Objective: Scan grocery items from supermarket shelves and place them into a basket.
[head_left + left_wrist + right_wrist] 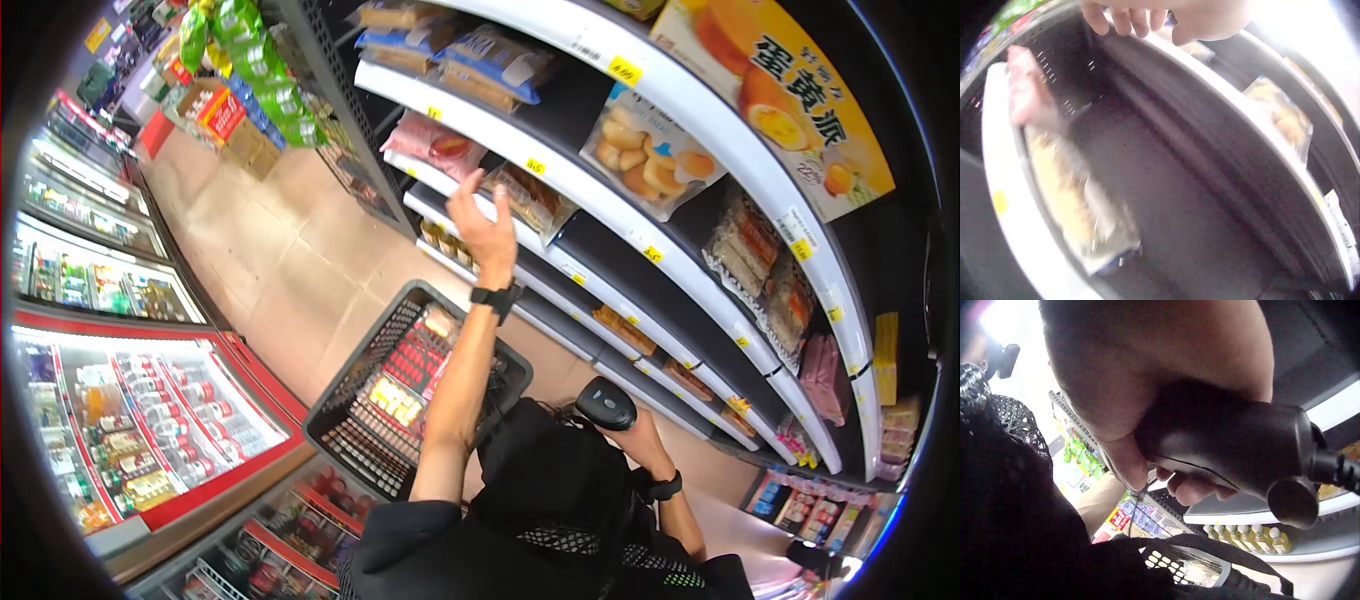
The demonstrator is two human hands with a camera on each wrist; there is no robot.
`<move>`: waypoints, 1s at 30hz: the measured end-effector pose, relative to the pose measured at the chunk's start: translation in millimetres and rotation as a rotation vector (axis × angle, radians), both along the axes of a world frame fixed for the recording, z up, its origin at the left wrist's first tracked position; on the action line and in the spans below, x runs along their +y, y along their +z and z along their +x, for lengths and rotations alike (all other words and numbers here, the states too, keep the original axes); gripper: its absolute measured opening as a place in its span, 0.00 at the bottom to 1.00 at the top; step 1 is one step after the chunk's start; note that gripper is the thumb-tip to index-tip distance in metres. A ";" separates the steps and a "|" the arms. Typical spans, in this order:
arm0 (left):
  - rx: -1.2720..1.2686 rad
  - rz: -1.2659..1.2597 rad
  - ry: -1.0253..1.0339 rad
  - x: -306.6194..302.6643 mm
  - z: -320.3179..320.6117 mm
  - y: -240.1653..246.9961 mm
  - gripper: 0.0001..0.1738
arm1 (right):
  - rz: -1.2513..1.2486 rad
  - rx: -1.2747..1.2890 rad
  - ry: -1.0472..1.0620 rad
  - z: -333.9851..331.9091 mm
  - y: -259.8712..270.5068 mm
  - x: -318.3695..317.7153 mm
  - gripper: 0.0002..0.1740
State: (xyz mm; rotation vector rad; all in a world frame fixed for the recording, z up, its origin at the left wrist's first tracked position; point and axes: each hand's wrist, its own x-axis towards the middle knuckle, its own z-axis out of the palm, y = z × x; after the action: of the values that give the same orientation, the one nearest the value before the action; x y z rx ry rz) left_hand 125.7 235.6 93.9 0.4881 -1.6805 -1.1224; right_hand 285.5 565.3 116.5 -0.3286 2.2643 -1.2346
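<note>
My left hand [485,225] reaches toward the shelf with its fingers loosely extended and nothing in its grasp. Near its fingertips in the head view are a pink package [432,143] and a clear bag of bread [525,195]. Both the pink package [1024,90] and the bread bag [1079,200] lie along the shelf's front lip in the left wrist view, below the left hand [1166,15]. With curled fingers, my right hand [1166,356] grips a black handheld device [1222,447] that has a cord at one end. Its rounded head shows in the head view.
A dark shopping basket [335,375] with several packages inside is below my left forearm. Curved shelves with white price rails [700,365] run along the right. Red-edged drink coolers [262,375] stand at left. Green snack bags [270,75] hang from a rack at the shelf end.
</note>
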 end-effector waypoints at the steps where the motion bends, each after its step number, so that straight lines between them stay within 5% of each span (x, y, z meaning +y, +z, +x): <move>1: 0.030 -0.070 0.045 -0.9 -2.2 1.2 0.18 | -0.011 -0.044 -0.004 0.4 -0.6 2.0 0.22; 3: 0.080 -0.115 -0.245 -6.9 4.7 82.5 0.20 | -0.028 -0.063 -0.025 6.8 -5.3 5.8 0.22; 5: 0.044 -0.151 -0.328 -1.4 -0.1 100.6 0.30 | -0.028 -0.083 -0.001 2.8 -18.5 5.7 0.22; 7: 0.005 -0.299 -0.379 23.9 -11.6 120.4 0.56 | -0.086 -0.047 0.052 2.4 -26.4 5.2 0.22; 10: -0.043 -0.322 -0.357 70.1 -34.9 132.6 0.64 | -0.128 -0.088 0.051 0.6 -37.9 1.4 0.22; 15: 0.017 0.290 -0.857 75.4 -64.2 161.6 0.24 | -0.166 0.031 0.007 4.2 -38.0 4.5 0.23; 17: 0.111 0.075 -0.744 65.5 -82.4 145.0 0.14 | -0.187 -0.044 -0.038 7.9 -22.2 5.4 0.24; 25: 0.048 0.381 -0.793 39.1 -58.0 132.6 0.12 | -0.208 -0.055 -0.115 33.3 -36.3 16.5 0.24; 30: 0.192 0.671 -0.971 31.3 -23.5 117.0 0.28 | -0.175 0.002 -0.109 39.0 -42.6 11.5 0.24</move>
State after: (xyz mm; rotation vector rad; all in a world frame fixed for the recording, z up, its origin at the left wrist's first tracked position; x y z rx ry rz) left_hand 102.2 266.9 210.9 -0.0927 -1.3255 -2.3828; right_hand 324.5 576.8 73.9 -0.2731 2.2057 -1.4943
